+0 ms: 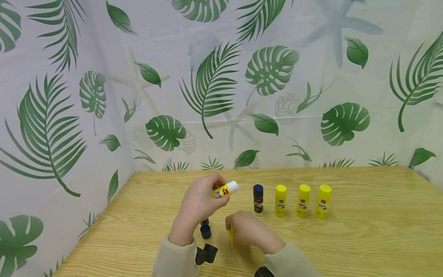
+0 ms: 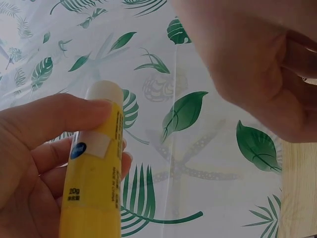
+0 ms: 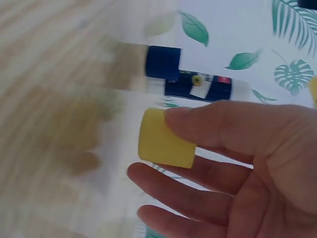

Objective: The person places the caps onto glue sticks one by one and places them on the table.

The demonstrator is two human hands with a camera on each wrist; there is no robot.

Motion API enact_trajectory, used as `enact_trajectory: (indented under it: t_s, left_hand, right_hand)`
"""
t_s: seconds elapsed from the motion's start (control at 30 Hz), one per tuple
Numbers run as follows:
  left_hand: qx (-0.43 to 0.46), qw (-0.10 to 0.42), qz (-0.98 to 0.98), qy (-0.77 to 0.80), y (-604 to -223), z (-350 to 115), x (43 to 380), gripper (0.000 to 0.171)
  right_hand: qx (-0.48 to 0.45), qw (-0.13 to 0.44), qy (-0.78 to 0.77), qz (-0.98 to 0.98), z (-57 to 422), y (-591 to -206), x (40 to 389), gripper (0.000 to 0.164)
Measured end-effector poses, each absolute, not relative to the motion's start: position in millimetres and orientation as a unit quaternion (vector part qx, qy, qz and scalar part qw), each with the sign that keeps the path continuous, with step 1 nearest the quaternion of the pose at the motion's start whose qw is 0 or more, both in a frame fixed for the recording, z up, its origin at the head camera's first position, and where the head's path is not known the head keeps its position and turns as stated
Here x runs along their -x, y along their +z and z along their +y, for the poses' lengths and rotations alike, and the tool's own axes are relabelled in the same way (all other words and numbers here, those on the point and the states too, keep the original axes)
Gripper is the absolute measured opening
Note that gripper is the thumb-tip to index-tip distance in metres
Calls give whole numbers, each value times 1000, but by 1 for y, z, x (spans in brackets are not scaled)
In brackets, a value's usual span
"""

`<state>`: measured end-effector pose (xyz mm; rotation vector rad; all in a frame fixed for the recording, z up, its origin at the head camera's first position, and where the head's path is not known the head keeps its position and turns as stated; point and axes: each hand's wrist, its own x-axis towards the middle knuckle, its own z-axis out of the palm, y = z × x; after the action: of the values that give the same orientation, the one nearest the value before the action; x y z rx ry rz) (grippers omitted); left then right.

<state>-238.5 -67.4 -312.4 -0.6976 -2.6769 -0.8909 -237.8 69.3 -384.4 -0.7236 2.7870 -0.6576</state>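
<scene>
My left hand (image 1: 200, 198) grips a yellow glue stick (image 1: 221, 191), held tilted above the table with its bare white end up and to the right. In the left wrist view, the thumb presses along the yellow barrel (image 2: 91, 183), below the white end (image 2: 105, 91). Lower and to the right, my right hand (image 1: 249, 229) pinches a yellow cap (image 3: 166, 141) between thumb and fingers, near the tabletop. Whether the cap touches the table I cannot tell. By my left wrist are a dark blue cap (image 1: 205, 231) and, behind it, a dark blue glue stick (image 3: 208, 88), mostly hidden in the head view.
A row of upright, capped glue sticks stands to the right on the wooden table (image 1: 373, 231): a dark blue one (image 1: 258, 200) and three yellow ones (image 1: 280, 201). Leaf-patterned cloth (image 1: 221, 154) hangs behind the table and at its left side.
</scene>
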Motion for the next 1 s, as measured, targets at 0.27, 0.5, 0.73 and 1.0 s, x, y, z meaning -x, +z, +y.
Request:
enact_trajectory:
  t_s: [0.27,0.5,0.73,1.0]
  left_hand:
    - [242,118,-914,-303,-313,-67,238,19]
    - [245,119,-914,-302,-314,-67,238,19]
    - [243,118,-914,-302,-314,-68,239,19]
    - [242,113,-915,-303,-312,-68,237,20]
  right_hand:
    - [251,59,-252,933,76,-365,236,22]
    - [255,24,-277,926,83,-346,228,22]
    - [270,-5,-292,917,89,-336,224,21]
    - [252,-37,-305,918,100,-331,227,22]
